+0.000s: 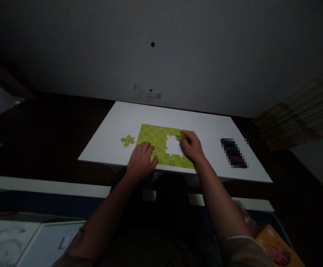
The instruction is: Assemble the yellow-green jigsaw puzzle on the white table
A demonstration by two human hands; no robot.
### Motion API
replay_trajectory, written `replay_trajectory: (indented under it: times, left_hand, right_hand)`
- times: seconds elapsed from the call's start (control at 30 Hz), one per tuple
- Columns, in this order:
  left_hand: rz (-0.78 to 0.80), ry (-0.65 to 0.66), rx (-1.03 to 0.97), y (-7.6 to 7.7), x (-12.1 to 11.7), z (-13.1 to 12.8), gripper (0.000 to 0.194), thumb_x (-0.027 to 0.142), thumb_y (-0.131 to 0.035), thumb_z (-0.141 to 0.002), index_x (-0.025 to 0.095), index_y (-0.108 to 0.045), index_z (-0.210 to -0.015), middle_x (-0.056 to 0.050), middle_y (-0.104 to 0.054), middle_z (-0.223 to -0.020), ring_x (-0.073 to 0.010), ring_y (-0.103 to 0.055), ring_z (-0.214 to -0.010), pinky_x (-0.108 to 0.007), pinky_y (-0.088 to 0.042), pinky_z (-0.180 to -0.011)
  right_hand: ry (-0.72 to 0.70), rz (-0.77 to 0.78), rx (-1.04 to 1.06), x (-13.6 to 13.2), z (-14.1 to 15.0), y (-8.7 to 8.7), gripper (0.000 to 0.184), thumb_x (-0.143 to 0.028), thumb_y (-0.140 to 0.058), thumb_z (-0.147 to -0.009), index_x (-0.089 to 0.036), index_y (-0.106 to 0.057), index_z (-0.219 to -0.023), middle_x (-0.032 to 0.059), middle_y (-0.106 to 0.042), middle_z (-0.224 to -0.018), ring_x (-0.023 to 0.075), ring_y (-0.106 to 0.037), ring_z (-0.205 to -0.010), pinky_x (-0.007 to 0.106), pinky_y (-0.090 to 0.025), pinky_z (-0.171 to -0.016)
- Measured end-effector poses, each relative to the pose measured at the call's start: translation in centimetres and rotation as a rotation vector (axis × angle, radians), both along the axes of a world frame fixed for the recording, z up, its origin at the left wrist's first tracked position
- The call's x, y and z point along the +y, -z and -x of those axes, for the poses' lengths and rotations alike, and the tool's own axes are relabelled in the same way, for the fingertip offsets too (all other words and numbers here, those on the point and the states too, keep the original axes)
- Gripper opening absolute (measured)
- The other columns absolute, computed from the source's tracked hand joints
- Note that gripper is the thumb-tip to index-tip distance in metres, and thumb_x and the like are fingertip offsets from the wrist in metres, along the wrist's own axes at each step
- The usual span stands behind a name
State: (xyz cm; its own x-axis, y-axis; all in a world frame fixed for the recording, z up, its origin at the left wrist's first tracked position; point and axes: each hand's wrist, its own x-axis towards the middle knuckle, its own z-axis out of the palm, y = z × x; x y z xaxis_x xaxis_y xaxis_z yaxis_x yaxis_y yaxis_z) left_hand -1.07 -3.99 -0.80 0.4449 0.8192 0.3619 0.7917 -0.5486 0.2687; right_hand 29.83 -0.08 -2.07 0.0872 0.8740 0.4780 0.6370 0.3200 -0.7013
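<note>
A lime-green jigsaw puzzle (156,141) lies on a white table (206,126), with a white gap in its middle right part. My left hand (141,160) rests on the puzzle's near left corner, fingers curled loosely and flat on it. My right hand (192,145) sits at the gap's right edge, fingertips pinching a green puzzle piece (180,137) at the gap's upper right. A loose cluster of joined green pieces (127,140) lies on the table, left of the puzzle.
A dark blurred object (233,152) lies on the table's right side. A grey wall stands behind the table, dark floor around it. A white box (39,241) is at lower left, an orange box (278,248) at lower right.
</note>
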Motion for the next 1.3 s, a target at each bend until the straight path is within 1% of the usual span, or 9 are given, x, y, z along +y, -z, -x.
replay_trajectory:
  times: [0.1, 0.17, 0.27, 0.37, 0.47, 0.53, 0.7, 1.03, 1.3]
  left_hand:
    - [0.002, -0.001, -0.003, 0.03, 0.03, 0.03, 0.034, 0.032, -0.067, -0.104, 0.019, -0.072, -0.135, -0.018, -0.072, -0.145, -0.0387, -0.065, -0.140, -0.057, -0.054, -0.123]
    - [0.003, 0.002, -0.012, 0.06, 0.04, 0.02, 0.034, 0.032, -0.067, -0.104, 0.020, -0.072, -0.136, -0.018, -0.072, -0.145, -0.0389, -0.065, -0.141, -0.057, -0.054, -0.124]
    - [0.003, 0.002, -0.018, 0.09, 0.00, -0.01, 0.035, 0.032, -0.067, -0.104, 0.020, -0.072, -0.136, -0.019, -0.072, -0.146, -0.0392, -0.065, -0.141, -0.058, -0.053, -0.125]
    - [0.003, -0.002, -0.010, 0.06, -0.04, -0.02, 0.035, 0.032, -0.067, -0.104, 0.019, -0.072, -0.137, -0.019, -0.072, -0.146, -0.0391, -0.065, -0.141, -0.057, -0.053, -0.125]
    - [0.003, 0.000, -0.004, -0.03, -0.04, 0.00, 0.035, 0.032, -0.066, -0.105, 0.017, -0.072, -0.136, -0.020, -0.072, -0.146, -0.0392, -0.065, -0.140, -0.057, -0.054, -0.124]
    - [0.008, 0.003, -0.001, -0.08, -0.02, 0.00, 0.035, 0.032, -0.066, -0.105, 0.017, -0.072, -0.136, -0.020, -0.072, -0.146, -0.0393, -0.065, -0.139, -0.057, -0.054, -0.123]
    - [-0.001, 0.004, -0.006, -0.05, -0.03, 0.00, 0.035, 0.032, -0.066, -0.104, 0.018, -0.072, -0.136, -0.020, -0.072, -0.145, -0.0394, -0.065, -0.139, -0.058, -0.054, -0.123]
    - [0.007, 0.008, -0.011, -0.04, -0.04, 0.00, 0.036, 0.032, -0.067, -0.104, 0.016, -0.072, -0.136, -0.021, -0.072, -0.145, -0.0390, -0.066, -0.140, -0.056, -0.053, -0.124]
    - [0.003, 0.003, -0.028, -0.07, -0.20, -0.06, 0.032, 0.030, -0.066, -0.104, 0.017, -0.074, -0.133, -0.019, -0.075, -0.144, -0.0382, -0.067, -0.139, -0.055, -0.055, -0.123]
  right_hand:
    - [0.012, 0.020, 0.028, 0.02, -0.01, 0.02, 0.052, -0.036, -0.066, -0.099, -0.027, -0.074, -0.149, 0.0142, -0.077, -0.132, 0.0318, -0.073, -0.116, 0.053, -0.062, -0.106]
    - [0.019, 0.073, 0.052, 0.01, 0.03, 0.15, 0.060, -0.039, -0.069, -0.098, -0.026, -0.069, -0.156, 0.0145, -0.077, -0.133, 0.0307, -0.074, -0.110, 0.050, -0.064, -0.099]
    - [0.018, 0.113, 0.061, -0.01, 0.06, 0.35, 0.063, -0.041, -0.070, -0.097, -0.024, -0.067, -0.158, 0.0148, -0.080, -0.130, 0.0293, -0.076, -0.102, 0.047, -0.064, -0.090]
    - [0.019, 0.114, 0.043, -0.02, 0.06, 0.40, 0.058, -0.043, -0.070, -0.097, -0.022, -0.072, -0.151, 0.0147, -0.082, -0.128, 0.0290, -0.077, -0.098, 0.047, -0.063, -0.090]
    - [0.038, 0.141, 0.000, -0.02, 0.14, 0.29, 0.044, -0.047, -0.069, -0.097, -0.022, -0.083, -0.130, 0.0131, -0.086, -0.117, 0.0278, -0.075, -0.087, 0.047, -0.063, -0.086]
    - [0.046, 0.148, -0.029, -0.01, 0.21, 0.21, 0.039, -0.049, -0.069, -0.097, -0.023, -0.086, -0.120, 0.0121, -0.087, -0.112, 0.0275, -0.074, -0.085, 0.047, -0.063, -0.084]
    - [0.078, 0.113, -0.001, 0.11, 0.10, 0.26, 0.044, -0.053, -0.068, -0.099, -0.022, -0.085, -0.125, 0.0124, -0.087, -0.116, 0.0278, -0.074, -0.087, 0.047, -0.063, -0.085]
    - [0.056, 0.131, -0.019, 0.17, 0.07, 0.38, 0.040, -0.053, -0.067, -0.098, -0.023, -0.085, -0.120, 0.0119, -0.086, -0.111, 0.0301, -0.076, -0.094, 0.050, -0.063, -0.093]
    - [0.042, 0.153, -0.045, -0.09, 0.21, -0.06, 0.040, -0.053, -0.068, -0.098, -0.023, -0.086, -0.118, 0.0111, -0.087, -0.109, 0.0296, -0.075, -0.089, 0.049, -0.063, -0.090]
